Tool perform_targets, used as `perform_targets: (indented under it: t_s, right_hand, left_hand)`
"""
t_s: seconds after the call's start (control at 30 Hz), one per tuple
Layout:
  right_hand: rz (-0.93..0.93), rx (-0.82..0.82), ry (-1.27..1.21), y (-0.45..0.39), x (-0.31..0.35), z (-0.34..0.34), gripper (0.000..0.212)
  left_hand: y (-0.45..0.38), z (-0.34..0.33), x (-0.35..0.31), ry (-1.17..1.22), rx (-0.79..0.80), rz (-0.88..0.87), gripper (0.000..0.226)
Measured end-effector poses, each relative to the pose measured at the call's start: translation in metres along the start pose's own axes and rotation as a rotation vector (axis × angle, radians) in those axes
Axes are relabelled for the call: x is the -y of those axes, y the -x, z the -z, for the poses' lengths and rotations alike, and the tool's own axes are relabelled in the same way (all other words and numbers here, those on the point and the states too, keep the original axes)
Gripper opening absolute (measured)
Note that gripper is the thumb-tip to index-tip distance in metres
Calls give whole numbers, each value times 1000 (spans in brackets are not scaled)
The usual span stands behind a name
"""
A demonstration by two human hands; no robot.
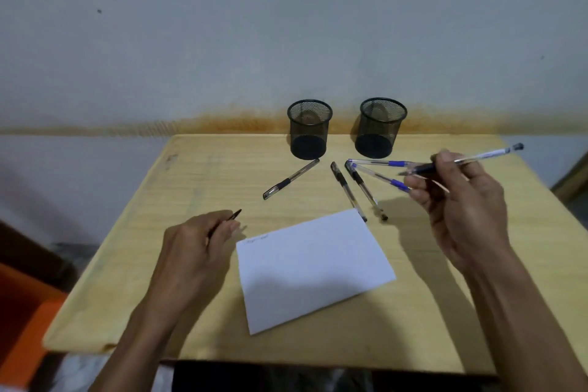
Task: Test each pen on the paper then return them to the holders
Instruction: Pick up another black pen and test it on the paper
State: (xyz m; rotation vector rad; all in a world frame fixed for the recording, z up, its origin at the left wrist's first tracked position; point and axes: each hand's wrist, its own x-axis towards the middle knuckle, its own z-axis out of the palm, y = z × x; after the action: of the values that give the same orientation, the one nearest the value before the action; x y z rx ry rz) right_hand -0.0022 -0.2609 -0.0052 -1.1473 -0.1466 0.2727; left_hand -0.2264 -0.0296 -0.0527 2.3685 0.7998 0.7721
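My right hand point(461, 200) holds a clear pen point(486, 154) raised over the table's right side, its tip pointing left. My left hand point(197, 245) is closed on a dark pen cap point(234, 215) just left of the white paper point(311, 267), which bears a faint scribble near its top left corner. Two black mesh holders, left point(309, 129) and right point(380, 127), stand without pens at the back of the table. Three black pens point(291, 183) point(348, 191) point(366, 189) and two blue pens point(378, 163) point(383, 178) lie between the holders and the paper.
The light wooden table point(159, 264) stands against a pale wall with a rust-coloured stain. An orange object point(22, 312) is beside the table at the lower left. Something dark lies below the table's near edge.
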Motion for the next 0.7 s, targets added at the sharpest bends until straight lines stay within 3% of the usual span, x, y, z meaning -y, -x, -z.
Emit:
perform_targets:
  t_s: [0.1, 0.23, 0.43, 0.53, 0.7]
  right_hand:
    - [-48, 87, 85, 22, -28, -17, 13]
    - [-76, 138, 215, 43, -49, -26, 14]
    - [-45, 154, 306, 52, -52, -32, 5]
    - [-28, 145, 351, 53, -54, -33, 18]
    - [-32, 161, 395, 53, -67, -37, 17]
  left_hand:
    - [-11, -12, 1, -19, -47, 98, 12]
    - [-30, -23, 12, -53, -50, 75, 19]
    - [-49, -37, 27, -34, 13, 243, 12]
    - [-49, -37, 30, 14, 21, 255, 20]
    - [-40, -37, 30, 104, -15, 249, 42]
